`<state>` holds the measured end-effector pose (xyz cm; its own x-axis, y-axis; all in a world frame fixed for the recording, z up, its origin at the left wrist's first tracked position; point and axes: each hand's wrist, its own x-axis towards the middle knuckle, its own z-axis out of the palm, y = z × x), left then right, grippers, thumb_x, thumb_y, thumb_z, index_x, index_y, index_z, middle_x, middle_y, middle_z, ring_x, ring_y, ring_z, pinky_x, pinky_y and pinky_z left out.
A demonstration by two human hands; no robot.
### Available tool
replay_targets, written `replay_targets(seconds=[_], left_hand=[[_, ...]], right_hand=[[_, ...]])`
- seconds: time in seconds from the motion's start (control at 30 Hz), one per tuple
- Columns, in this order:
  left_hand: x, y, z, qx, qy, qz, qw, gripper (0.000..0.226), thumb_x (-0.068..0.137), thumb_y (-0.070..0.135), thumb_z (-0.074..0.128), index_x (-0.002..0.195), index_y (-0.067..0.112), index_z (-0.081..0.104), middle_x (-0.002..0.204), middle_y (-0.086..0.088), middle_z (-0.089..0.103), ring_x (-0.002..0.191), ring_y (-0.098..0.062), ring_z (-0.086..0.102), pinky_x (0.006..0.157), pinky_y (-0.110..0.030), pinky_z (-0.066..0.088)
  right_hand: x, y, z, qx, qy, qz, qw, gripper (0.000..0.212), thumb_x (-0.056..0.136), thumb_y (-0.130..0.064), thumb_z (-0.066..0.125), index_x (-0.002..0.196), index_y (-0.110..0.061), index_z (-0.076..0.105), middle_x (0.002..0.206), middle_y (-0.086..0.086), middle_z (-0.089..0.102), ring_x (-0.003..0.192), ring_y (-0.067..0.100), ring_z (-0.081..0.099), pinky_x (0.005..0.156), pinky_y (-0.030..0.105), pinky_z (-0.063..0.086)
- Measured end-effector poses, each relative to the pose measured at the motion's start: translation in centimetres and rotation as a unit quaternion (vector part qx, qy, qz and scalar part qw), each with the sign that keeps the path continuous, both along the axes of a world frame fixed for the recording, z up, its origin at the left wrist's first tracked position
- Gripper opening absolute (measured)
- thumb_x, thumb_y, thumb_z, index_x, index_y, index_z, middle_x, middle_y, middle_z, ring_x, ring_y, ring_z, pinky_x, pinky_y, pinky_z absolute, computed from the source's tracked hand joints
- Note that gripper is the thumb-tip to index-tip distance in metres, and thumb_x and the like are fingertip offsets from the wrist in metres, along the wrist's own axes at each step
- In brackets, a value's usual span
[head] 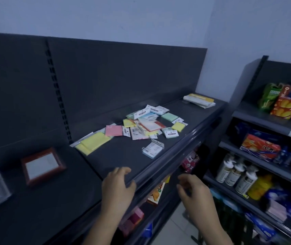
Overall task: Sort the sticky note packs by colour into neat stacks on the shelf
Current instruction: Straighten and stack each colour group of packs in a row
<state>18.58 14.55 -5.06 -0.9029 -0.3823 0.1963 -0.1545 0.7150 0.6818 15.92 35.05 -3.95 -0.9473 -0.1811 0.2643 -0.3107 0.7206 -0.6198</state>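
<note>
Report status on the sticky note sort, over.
Left hand and right hand both empty, at the shelf front edge. Sticky note packs unsorted, one mixed heap mid-shelf. Nothing between hands and heap.

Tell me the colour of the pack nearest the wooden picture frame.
The pack is yellow; head view shows it.

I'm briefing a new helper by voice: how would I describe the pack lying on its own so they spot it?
Find the dark top shelf with the loose pile of packs at its middle. Between that pile and the front edge lies the lone pack. It touches no other pack and shows a white label over pale blue.
</note>
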Motion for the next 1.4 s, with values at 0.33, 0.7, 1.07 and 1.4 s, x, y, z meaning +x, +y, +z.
replay_targets(seconds=[0.33, 0.7, 1.07, 1.4], left_hand=[[-7.3, -1.6, -1.3, 0.033, -0.049, 0.049, 0.997, 0.035, 0.088, 0.022, 0.059, 0.123, 0.02, 0.054, 0.125, 0.005, 0.054, 0.115, -0.013, 0.05, 0.098, -0.031, 0.038], [-16.2, -8.3, -2.4, 0.073, -0.048, 0.15, 0.985, 0.039, 0.084, 0.02, 0.064, 0.121, 0.013, 0.056, 0.125, -0.003, 0.056, 0.115, -0.021, 0.052, 0.096, -0.037, 0.041], [-21.0, -8.0, -3.5, 0.07, -0.046, 0.165, 0.983, 0.031, 0.081, 0.016, 0.067, 0.112, 0.013, 0.062, 0.113, -0.002, 0.062, 0.105, -0.019, 0.056, 0.089, -0.031, 0.042], [-29.7, -0.9, -3.0, -0.095, -0.209, 0.145, 0.963, 0.066, 0.077, 0.076, 0.037, 0.115, 0.025, 0.056, 0.127, 0.004, 0.045, 0.124, -0.019, 0.033, 0.1, -0.04, 0.029]], right_hand=[[-7.7, 0.2, -2.4, -0.009, -0.027, 0.016, 0.999, 0.018, 0.086, -0.016, 0.062, 0.095, -0.031, 0.058, 0.088, -0.017, 0.056, 0.08, -0.001, 0.055, 0.069, 0.012, 0.041], [-22.4, -3.8, -1.5, 0.005, -0.015, 0.008, 1.0, 0.014, 0.085, -0.011, 0.064, 0.098, -0.014, 0.066, 0.089, -0.004, 0.061, 0.078, 0.009, 0.056, 0.07, 0.017, 0.039], [-33.2, -2.5, -2.8, 0.015, -0.051, -0.085, 0.995, 0.029, 0.084, -0.007, 0.061, 0.113, -0.005, 0.062, 0.105, 0.012, 0.057, 0.095, 0.029, 0.056, 0.072, 0.028, 0.036], [-40.3, -0.2, -4.1, 0.198, -0.125, -0.076, 0.969, 0.08, 0.078, -0.058, 0.061, 0.141, -0.017, 0.033, 0.143, 0.008, 0.04, 0.128, 0.031, 0.037, 0.101, 0.042, 0.032]])
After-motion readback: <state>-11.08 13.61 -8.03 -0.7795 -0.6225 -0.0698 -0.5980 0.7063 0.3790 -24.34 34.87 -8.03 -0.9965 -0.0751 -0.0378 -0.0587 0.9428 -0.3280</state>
